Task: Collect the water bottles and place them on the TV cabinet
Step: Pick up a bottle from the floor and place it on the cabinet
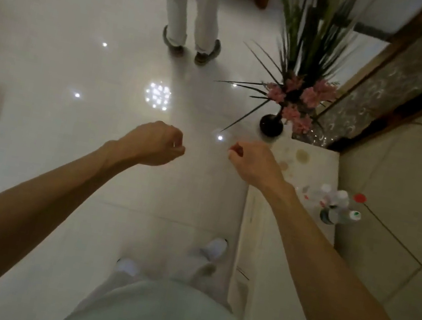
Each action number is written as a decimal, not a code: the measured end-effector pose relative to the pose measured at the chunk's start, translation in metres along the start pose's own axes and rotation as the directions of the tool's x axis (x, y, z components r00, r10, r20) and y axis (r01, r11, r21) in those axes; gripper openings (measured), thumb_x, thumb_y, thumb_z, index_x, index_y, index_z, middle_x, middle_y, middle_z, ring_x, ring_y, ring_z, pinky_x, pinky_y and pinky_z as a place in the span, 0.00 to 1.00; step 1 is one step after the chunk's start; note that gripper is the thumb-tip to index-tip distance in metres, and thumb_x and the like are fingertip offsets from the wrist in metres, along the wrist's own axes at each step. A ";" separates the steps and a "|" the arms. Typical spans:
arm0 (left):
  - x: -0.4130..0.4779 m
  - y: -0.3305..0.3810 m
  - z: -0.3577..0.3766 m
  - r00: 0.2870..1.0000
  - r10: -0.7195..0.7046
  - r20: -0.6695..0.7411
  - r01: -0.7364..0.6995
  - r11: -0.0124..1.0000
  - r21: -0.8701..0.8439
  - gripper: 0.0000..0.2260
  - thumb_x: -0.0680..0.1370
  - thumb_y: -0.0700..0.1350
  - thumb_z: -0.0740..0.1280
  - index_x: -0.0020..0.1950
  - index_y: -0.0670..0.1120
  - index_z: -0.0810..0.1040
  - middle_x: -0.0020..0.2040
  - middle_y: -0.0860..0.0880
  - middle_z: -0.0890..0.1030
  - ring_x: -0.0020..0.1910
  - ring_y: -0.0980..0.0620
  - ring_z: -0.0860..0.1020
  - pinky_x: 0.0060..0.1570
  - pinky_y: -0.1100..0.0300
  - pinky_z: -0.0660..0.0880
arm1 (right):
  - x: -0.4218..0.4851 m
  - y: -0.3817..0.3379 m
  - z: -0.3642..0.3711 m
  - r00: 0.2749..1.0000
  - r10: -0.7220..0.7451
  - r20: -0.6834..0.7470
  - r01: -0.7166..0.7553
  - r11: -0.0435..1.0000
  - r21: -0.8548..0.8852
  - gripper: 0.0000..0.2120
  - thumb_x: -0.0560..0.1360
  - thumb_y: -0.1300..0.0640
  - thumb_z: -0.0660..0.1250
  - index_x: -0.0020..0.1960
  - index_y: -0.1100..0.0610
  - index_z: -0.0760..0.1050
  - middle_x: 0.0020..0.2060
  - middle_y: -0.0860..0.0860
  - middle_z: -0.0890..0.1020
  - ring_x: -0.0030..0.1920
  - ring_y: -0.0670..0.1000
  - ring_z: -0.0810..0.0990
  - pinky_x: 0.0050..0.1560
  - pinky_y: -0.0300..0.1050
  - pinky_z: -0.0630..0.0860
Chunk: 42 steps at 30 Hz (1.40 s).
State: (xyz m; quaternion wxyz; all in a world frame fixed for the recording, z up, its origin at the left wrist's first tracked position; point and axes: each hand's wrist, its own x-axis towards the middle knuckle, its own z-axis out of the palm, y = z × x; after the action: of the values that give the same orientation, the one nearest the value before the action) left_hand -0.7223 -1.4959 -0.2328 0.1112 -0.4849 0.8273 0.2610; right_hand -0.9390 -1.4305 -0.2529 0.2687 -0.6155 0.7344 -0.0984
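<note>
Both hands are clenched on nothing. The left hand (154,144) curls its fingers into the palm, and the right hand (252,164) does the same, fingertips tucked under. The 2 fists hang level and apart above the glossy floor (68,50), the right one near the front edge of the white TV cabinet (320,170). The water bottles (336,203) sit in a tight cluster on the cabinet top, at 4 o'clock from the right hand and well apart from it. They are clear, mostly white-capped with 1 red top showing, and too blurred to count. At 12 o'clock from the right hand, a dark vase (271,125) of green blades and pink flowers stands just beside the cabinet's far end. At 12 o'clock from the left hand, another person (195,16) in white trousers stands on the floor.
</note>
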 end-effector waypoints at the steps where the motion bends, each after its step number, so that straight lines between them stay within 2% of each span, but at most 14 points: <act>1: -0.018 -0.026 0.002 0.999 -0.043 -0.013 0.043 0.999 -0.027 0.15 0.82 0.52 0.60 0.57 0.44 0.80 0.53 0.44 0.83 0.49 0.47 0.78 0.44 0.58 0.69 | 0.004 -0.024 0.013 0.999 -0.047 0.017 0.048 0.999 -0.025 0.09 0.78 0.55 0.62 0.44 0.57 0.78 0.39 0.49 0.77 0.42 0.50 0.76 0.42 0.41 0.66; 4: -0.079 -0.106 0.008 0.984 -0.172 -0.054 0.165 0.980 -0.114 0.15 0.81 0.53 0.60 0.59 0.45 0.79 0.55 0.44 0.82 0.51 0.46 0.79 0.46 0.57 0.71 | 0.011 -0.104 0.062 0.980 -0.177 0.091 0.184 0.980 -0.079 0.11 0.78 0.54 0.62 0.49 0.58 0.80 0.42 0.50 0.82 0.44 0.51 0.78 0.46 0.43 0.71; 6: -0.110 -0.141 0.012 0.967 -0.237 -0.090 0.222 0.963 -0.153 0.15 0.81 0.53 0.60 0.59 0.45 0.79 0.56 0.45 0.82 0.52 0.46 0.79 0.50 0.54 0.75 | 0.013 -0.144 0.085 0.964 -0.237 0.119 0.250 0.963 -0.104 0.11 0.77 0.55 0.63 0.50 0.58 0.81 0.46 0.53 0.84 0.47 0.54 0.80 0.46 0.44 0.73; 9: -0.180 -0.208 0.017 0.910 -0.393 -0.130 0.359 0.907 -0.221 0.15 0.81 0.53 0.60 0.58 0.46 0.79 0.57 0.45 0.82 0.53 0.46 0.78 0.51 0.54 0.75 | 0.008 -0.227 0.132 0.901 -0.381 0.207 0.412 0.901 -0.134 0.10 0.76 0.55 0.63 0.48 0.58 0.82 0.46 0.54 0.84 0.48 0.55 0.81 0.47 0.45 0.74; 15: -0.308 -0.304 0.024 0.746 -0.633 -0.207 0.540 0.758 -0.366 0.14 0.81 0.52 0.60 0.56 0.46 0.80 0.55 0.46 0.82 0.51 0.47 0.78 0.46 0.57 0.70 | -0.009 -0.370 0.195 0.755 -0.553 0.352 0.623 0.773 -0.122 0.11 0.74 0.58 0.61 0.47 0.58 0.81 0.45 0.52 0.85 0.46 0.54 0.82 0.48 0.46 0.78; 20: -0.388 -0.352 0.032 0.575 -0.792 -0.207 0.651 0.596 -0.470 0.13 0.81 0.53 0.60 0.56 0.48 0.80 0.55 0.47 0.81 0.51 0.47 0.77 0.46 0.57 0.69 | -0.014 -0.463 0.237 0.586 -0.671 0.455 0.778 0.622 -0.085 0.11 0.75 0.58 0.61 0.46 0.60 0.81 0.42 0.54 0.84 0.44 0.55 0.81 0.47 0.49 0.78; 22: -0.410 -0.366 0.033 0.507 -0.840 -0.192 0.678 0.527 -0.513 0.13 0.80 0.53 0.60 0.56 0.48 0.80 0.56 0.46 0.81 0.53 0.46 0.78 0.48 0.55 0.71 | -0.014 -0.496 0.251 0.512 -0.698 0.500 0.827 0.559 -0.065 0.11 0.75 0.57 0.61 0.48 0.59 0.81 0.43 0.52 0.84 0.45 0.53 0.81 0.46 0.46 0.77; 25: -0.432 -0.387 0.032 0.418 -0.896 -0.149 0.718 0.426 -0.550 0.13 0.81 0.54 0.60 0.57 0.49 0.79 0.58 0.46 0.80 0.54 0.45 0.77 0.51 0.54 0.71 | -0.009 -0.539 0.270 0.425 -0.720 0.549 0.874 0.483 -0.043 0.11 0.76 0.56 0.62 0.50 0.57 0.81 0.46 0.51 0.84 0.46 0.52 0.81 0.48 0.46 0.78; 29: -0.441 -0.422 0.024 0.350 -0.931 -0.105 0.740 0.343 -0.578 0.13 0.81 0.54 0.60 0.56 0.49 0.79 0.57 0.46 0.81 0.53 0.45 0.78 0.48 0.56 0.70 | 0.011 -0.590 0.291 0.347 -0.738 0.579 0.909 0.416 -0.014 0.11 0.78 0.55 0.61 0.52 0.56 0.81 0.45 0.50 0.84 0.45 0.50 0.81 0.47 0.45 0.78; 34: -0.423 -0.476 -0.008 0.275 -0.955 -0.109 0.733 0.282 -0.619 0.12 0.80 0.52 0.60 0.53 0.48 0.79 0.56 0.45 0.80 0.54 0.44 0.77 0.49 0.55 0.70 | 0.064 -0.651 0.306 0.286 -0.750 0.597 0.932 0.363 0.009 0.11 0.77 0.55 0.61 0.52 0.56 0.80 0.46 0.51 0.83 0.46 0.51 0.81 0.49 0.48 0.79; 37: -0.400 -0.507 -0.035 0.270 -0.958 -0.095 0.730 0.268 -0.629 0.11 0.80 0.52 0.60 0.51 0.49 0.78 0.55 0.46 0.80 0.50 0.45 0.77 0.48 0.56 0.70 | 0.109 -0.686 0.308 0.302 -0.748 0.592 0.927 0.376 0.003 0.10 0.77 0.54 0.61 0.50 0.55 0.80 0.45 0.51 0.83 0.45 0.51 0.81 0.47 0.47 0.78; 39: -0.386 -0.529 -0.052 0.258 -0.961 -0.098 0.721 0.259 -0.643 0.10 0.80 0.52 0.60 0.50 0.49 0.77 0.53 0.47 0.81 0.47 0.47 0.76 0.48 0.56 0.71 | 0.139 -0.708 0.308 0.311 -0.748 0.587 0.927 0.375 -0.014 0.10 0.77 0.54 0.61 0.49 0.55 0.80 0.44 0.51 0.83 0.44 0.52 0.80 0.42 0.43 0.74; 42: -0.370 -0.554 -0.072 0.263 -0.960 -0.092 0.720 0.259 -0.643 0.09 0.80 0.52 0.60 0.48 0.49 0.76 0.51 0.48 0.80 0.47 0.47 0.76 0.47 0.55 0.72 | 0.173 -0.734 0.307 0.319 -0.752 0.577 0.929 0.369 -0.033 0.10 0.77 0.54 0.62 0.49 0.56 0.80 0.44 0.52 0.82 0.44 0.53 0.79 0.42 0.41 0.70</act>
State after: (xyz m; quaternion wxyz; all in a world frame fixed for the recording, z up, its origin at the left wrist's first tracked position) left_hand -0.0540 -1.4774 -0.1896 -0.0914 -0.9173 0.3176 0.2221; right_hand -0.1730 -1.7026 -0.2088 0.2253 -0.9499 0.2073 0.0626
